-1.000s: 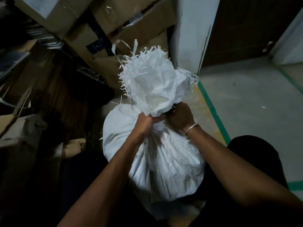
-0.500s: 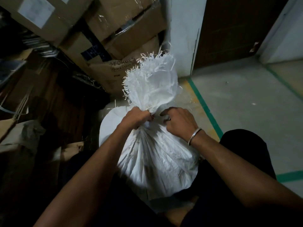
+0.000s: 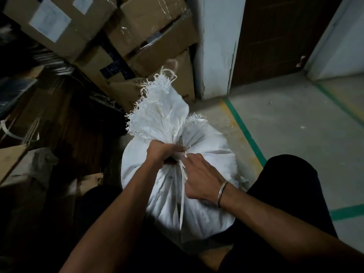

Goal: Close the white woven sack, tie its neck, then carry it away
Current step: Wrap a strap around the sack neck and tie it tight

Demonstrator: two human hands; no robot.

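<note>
Stacked cardboard boxes (image 3: 137, 36) fill the upper left of the head view; their printed lettering is too dim to read. At centre frame, the white woven sack (image 3: 206, 150) stands on the floor. The left hand (image 3: 163, 152) is fisted round its gathered neck (image 3: 178, 142). The right hand (image 3: 202, 176) seemingly pinches the white tie strip (image 3: 182, 194). Best to keep the fist tight and wrap close above it.

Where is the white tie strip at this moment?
In the head view, the white tie strip hangs from the sack's neck down the sack's front, between the left hand and right hand.
</note>
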